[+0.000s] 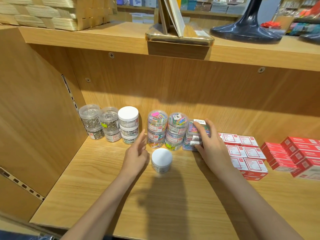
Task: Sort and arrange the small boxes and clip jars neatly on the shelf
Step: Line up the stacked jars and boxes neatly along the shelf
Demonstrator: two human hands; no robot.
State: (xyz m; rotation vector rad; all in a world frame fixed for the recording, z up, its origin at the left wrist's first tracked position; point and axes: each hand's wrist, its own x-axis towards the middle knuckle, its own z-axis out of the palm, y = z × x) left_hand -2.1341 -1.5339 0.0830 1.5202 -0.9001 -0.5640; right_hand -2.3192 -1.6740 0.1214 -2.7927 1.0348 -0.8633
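Observation:
Stacked jars of silver clips (99,124) and a stack of white-lidded jars (128,124) line the back left of the wooden shelf (97,179). Two stacks of jars with coloured clips (166,129) stand beside them. My right hand (210,142) grips a stack of clear flat boxes of coloured clips (194,134) at the right end of that row. A single white-lidded jar (161,160) stands alone in front. My left hand (137,153) hovers just left of it, fingers relaxed, holding nothing.
White-topped small red boxes (245,153) lie in rows right of my right hand, with stacked red boxes (294,153) beyond them. The shelf side wall (34,118) stands at the left. The upper shelf carries a woven basket (52,13) and a black stand base (247,30).

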